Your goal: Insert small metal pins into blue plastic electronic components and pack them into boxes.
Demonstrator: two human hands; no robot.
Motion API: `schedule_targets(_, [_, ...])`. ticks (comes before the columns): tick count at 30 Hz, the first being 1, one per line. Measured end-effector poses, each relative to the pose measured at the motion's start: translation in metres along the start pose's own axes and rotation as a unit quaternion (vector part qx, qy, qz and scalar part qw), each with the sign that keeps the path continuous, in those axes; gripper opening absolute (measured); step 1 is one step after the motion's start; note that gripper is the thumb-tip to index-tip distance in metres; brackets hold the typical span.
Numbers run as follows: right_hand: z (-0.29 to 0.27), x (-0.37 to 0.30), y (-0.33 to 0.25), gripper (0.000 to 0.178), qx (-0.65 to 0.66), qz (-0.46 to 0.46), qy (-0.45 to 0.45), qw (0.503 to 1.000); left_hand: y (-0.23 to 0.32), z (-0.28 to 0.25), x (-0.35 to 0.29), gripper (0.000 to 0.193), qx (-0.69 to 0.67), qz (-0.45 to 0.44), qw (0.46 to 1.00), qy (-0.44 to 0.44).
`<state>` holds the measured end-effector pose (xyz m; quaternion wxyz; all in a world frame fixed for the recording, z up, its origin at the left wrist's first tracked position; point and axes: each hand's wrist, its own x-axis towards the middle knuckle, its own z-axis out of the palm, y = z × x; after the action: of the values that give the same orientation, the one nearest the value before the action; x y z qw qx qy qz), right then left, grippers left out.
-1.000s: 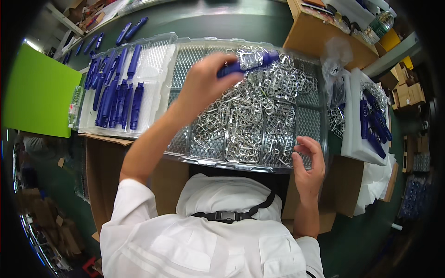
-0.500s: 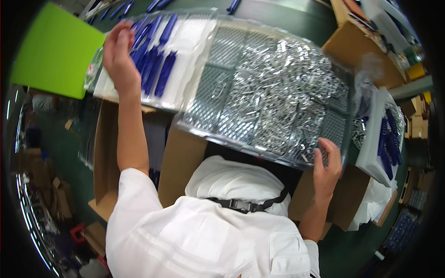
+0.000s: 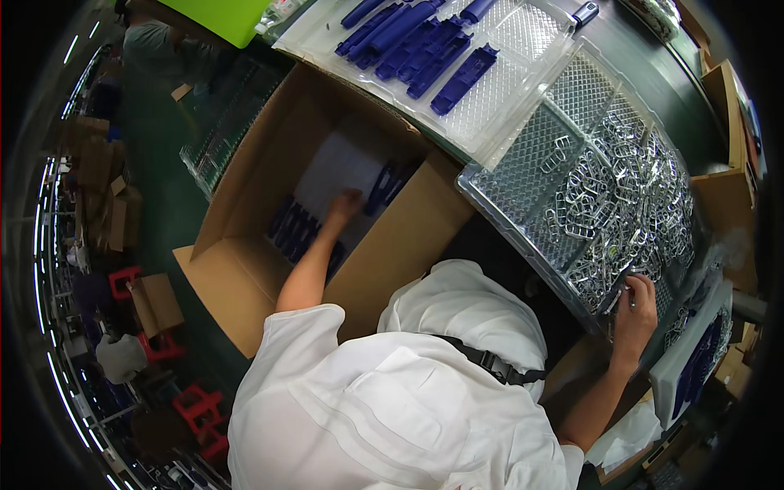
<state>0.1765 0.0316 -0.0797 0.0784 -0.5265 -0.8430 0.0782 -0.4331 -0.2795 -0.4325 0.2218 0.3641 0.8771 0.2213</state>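
My left hand (image 3: 347, 204) reaches down into an open cardboard box (image 3: 433, 216), beside long blue plastic pieces (image 3: 382, 189) lying on a pale sheet. Its fingers are smeared and partly hidden. More blue pieces (image 3: 298, 230) stand in a row by my left wrist. Over the near right corner of a clear compartment tray (image 3: 523, 208), my right hand (image 3: 637, 318) has its fingers pinched together. A small metal clip (image 3: 630, 296) seems to be between them. Loose shiny wire clips (image 3: 625, 196) are heaped across the tray's compartments.
A white textured tray (image 3: 510, 90) on the table holds several blue pieces (image 3: 464, 79). At the right, a white foam container (image 3: 690, 351) holds more blue pieces. A lime-green panel (image 3: 224, 16) is at the far left, and red stools (image 3: 196, 408) stand on the floor.
My left hand has gone from the blue pieces on the white tray down into the cardboard box. My right hand has closed its fingers at the clips. The view has turned left.
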Motion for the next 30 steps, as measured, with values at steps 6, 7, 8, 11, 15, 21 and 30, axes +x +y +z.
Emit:
schedule_targets(6, [-0.013,-0.006,0.006,0.021,0.227,0.043,0.069,0.97,0.044,0.036,0.018,0.054,0.019,-0.002,0.999,-0.031])
schedule_targets(7, [-0.015,-0.005,0.005,0.024,0.202,0.022,0.075,0.976,0.039,0.034,0.022,0.056,-0.012,-0.024,0.998,-0.065])
schedule_targets(8, [-0.014,-0.005,0.006,0.021,0.196,0.024,0.089,0.976,0.035,0.032,0.029,0.058,-0.043,-0.041,0.993,-0.105])
schedule_targets(11, [-0.005,0.0,0.016,0.017,0.238,0.052,0.1,0.965,-0.048,0.007,0.054,0.064,0.193,0.037,0.972,-0.125])
schedule_targets(15, [-0.009,-0.02,0.017,0.02,0.271,0.146,0.075,0.948,0.001,0.051,0.061,0.065,0.15,-0.039,0.985,-0.07])
schedule_targets(21, [-0.018,-0.025,0.023,0.023,0.192,0.061,0.028,0.979,0.025,0.038,0.051,0.057,-0.052,-0.008,0.989,-0.136])
schedule_targets(30, [-0.019,-0.033,0.028,0.023,0.24,0.084,0.045,0.966,0.115,-0.079,-0.023,0.042,-0.49,-0.12,0.862,0.045])
